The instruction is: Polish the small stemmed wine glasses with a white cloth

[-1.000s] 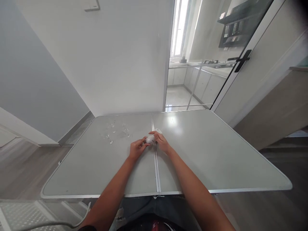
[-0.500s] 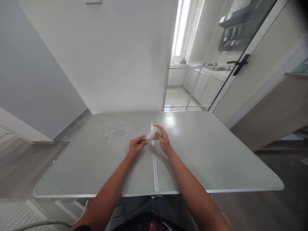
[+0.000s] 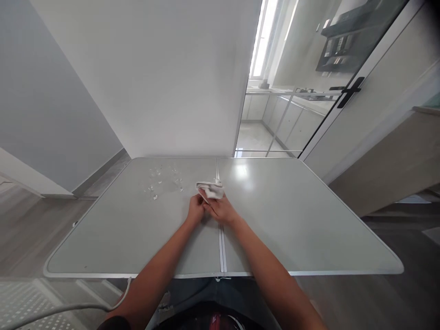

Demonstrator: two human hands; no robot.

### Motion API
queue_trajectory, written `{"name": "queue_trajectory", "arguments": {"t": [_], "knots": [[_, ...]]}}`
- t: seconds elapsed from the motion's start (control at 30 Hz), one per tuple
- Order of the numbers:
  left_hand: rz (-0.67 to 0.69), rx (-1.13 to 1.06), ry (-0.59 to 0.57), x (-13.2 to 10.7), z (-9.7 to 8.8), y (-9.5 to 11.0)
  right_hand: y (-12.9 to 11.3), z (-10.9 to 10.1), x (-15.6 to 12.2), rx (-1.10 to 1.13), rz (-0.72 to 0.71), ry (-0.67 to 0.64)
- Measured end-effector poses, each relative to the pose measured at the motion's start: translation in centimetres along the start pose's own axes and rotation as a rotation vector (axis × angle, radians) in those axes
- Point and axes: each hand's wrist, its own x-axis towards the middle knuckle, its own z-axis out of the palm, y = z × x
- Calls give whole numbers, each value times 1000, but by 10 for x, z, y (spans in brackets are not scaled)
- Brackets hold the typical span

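A crumpled white cloth point(image 3: 213, 190) is bunched up between my two hands, above the seam in the middle of the table. My left hand point(image 3: 196, 210) is closed at the cloth's lower left side, its fingertips partly hidden. On the other side my right hand point(image 3: 223, 211) is closed around the lower part of the cloth, with its thumb pointing toward the left hand. Both hands touch or nearly touch each other. A small clear glint shows just behind the cloth; what it belongs to I cannot make out.
Several small clear, glass-like pieces point(image 3: 160, 182) stand on the back left of the pale folding table point(image 3: 292, 220). A metal seam runs down the tabletop's middle. A white wall rises behind it, with a glass door point(image 3: 285, 114) at the right. A grey cable point(image 3: 85, 306) crosses the lower left.
My right hand has turned and come down beside the left, and the white cloth now spreads open above my fingers. The clear pieces at the left stay put. The view has shifted slightly.
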Motion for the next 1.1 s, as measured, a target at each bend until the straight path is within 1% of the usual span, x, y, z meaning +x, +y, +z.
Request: {"name": "queue_trajectory", "arguments": {"t": [0.03, 0.1, 0.17, 0.23, 0.27, 0.33, 0.37, 0.43, 0.5, 0.53, 0.6, 0.67, 0.7, 0.73, 0.8, 0.87, 0.97, 1.03, 1.1], "knots": [[10, 26, 3, -1, -2, 1, -1, -3, 1, -81, -44, -40], [41, 86, -3, -2, -6, 3, 0, -9, 3, -174, -71, -32], [74, 126, -27, -5, -10, 4, 2, -15, 3, -189, -39, 12], [142, 210, -92, -9, -11, 4, 6, -22, 1, -130, 43, 51], [190, 272, -137, -11, -11, 4, 9, -26, 0, -67, 105, 64], [288, 388, -215, -14, -10, 4, 16, -35, -2, 138, 254, 77], [323, 412, -232, -16, -8, 4, 19, -38, -2, 274, 331, 84], [338, 369, -208, -17, -5, 6, 24, -42, -2, 574, 464, 124], [285, 267, -130, -16, -1, 10, 23, -39, 0, 829, 535, 194], [233, 199, -83, -16, 1, 12, 21, -33, 1, 916, 544, 243], [93, 32, 19, -13, 5, 15, 14, -17, 3, 1001, 506, 355], [-45, -132, 101, -11, 8, 16, 5, 2, 4, 950, 430, 448], [-93, -188, 126, -10, 9, 16, 2, 10, 3, 869, 395, 459], [-121, -222, 141, -10, 10, 15, -1, 15, 2, 758, 362, 438], [-121, -240, 141, -10, 10, 14, -3, 19, -1, 488, 295, 328], [-88, -218, 123, -12, 9, 13, -1, 12, -3, 228, 216, 199], [-66, -135, 70, -16, 10, 13, 6, -8, -3, -65, 102, 40], [-27, -10, 21, -17, 10, 11, 9, -20, -2, -173, 36, -39], [77, 157, -14, -17, 9, 8, 11, -29, -1, -206, -9, -55]]}}
